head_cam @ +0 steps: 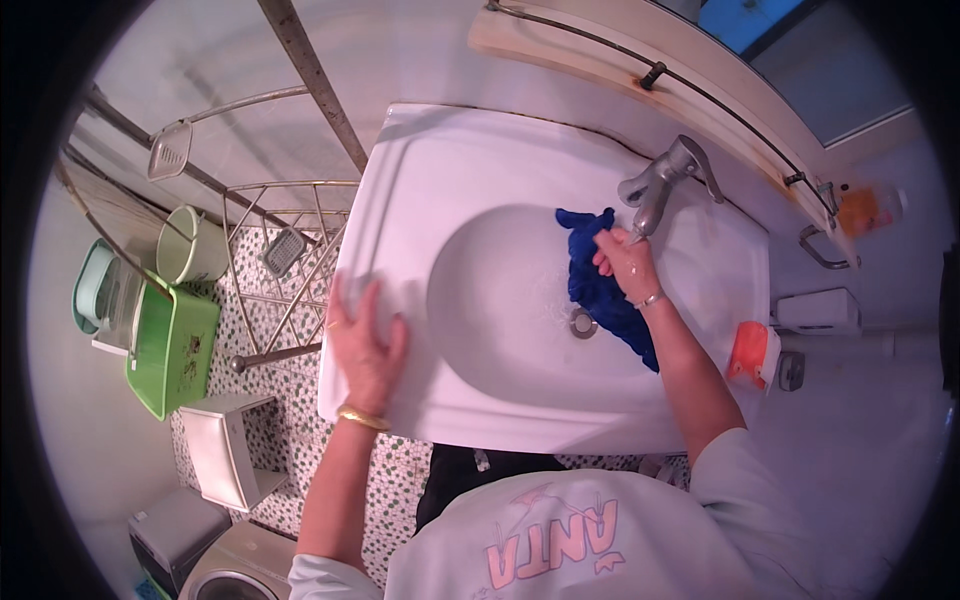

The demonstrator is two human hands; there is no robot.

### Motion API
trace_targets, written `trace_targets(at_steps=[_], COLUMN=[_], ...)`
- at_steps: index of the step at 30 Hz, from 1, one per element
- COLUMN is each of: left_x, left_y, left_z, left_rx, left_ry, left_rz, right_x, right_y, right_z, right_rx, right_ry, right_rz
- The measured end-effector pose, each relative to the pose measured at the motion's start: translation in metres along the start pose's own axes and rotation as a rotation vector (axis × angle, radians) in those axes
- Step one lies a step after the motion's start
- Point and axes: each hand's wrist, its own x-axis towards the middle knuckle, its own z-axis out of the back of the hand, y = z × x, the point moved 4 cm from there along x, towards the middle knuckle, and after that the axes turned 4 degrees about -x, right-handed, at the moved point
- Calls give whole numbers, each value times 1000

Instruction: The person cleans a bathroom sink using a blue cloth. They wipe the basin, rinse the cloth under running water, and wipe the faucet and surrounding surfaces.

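Note:
A wet-looking dark blue cloth lies bunched along the right side of the white washbasin, its lower end trailing up the basin wall. My right hand is curled on the cloth's upper part, close under the spout of the metal tap; drops of water shine on the hand. The metal drain shows just left of the cloth, with splashing water near it. Over the basin's left rim is my left hand, fingers spread and holding nothing; whether it touches the rim I cannot tell.
Left of the basin stands a metal rack with a soap dish. Beyond it are a pale bucket, a green plastic tub and a white stool. An orange-and-white container sits at the basin's right edge. A metal rail borders the shelf behind.

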Motion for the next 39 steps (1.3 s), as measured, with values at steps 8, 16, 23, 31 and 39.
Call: trace_targets(at_steps=[8, 16, 23, 31, 39], left_x=[45, 125, 168, 182, 179], left_y=[-114, -148, -176, -204, -191], left_z=[-160, -181, -219, -254, -239], left_rx=[-904, -706, -547, -439, -111], left_ry=[566, 240, 140, 153, 408], left_rz=[152, 114, -299, -555, -649], right_x=[-46, 23, 38, 48, 47], right_y=[37, -45, -60, -48, -53], right_z=[-16, 116, 104, 133, 132], right_rx=[-107, -850, -1048, -935, -887], right_ry=[253, -658, -877, -563, -535], right_rz=[361, 650, 588, 784, 657])
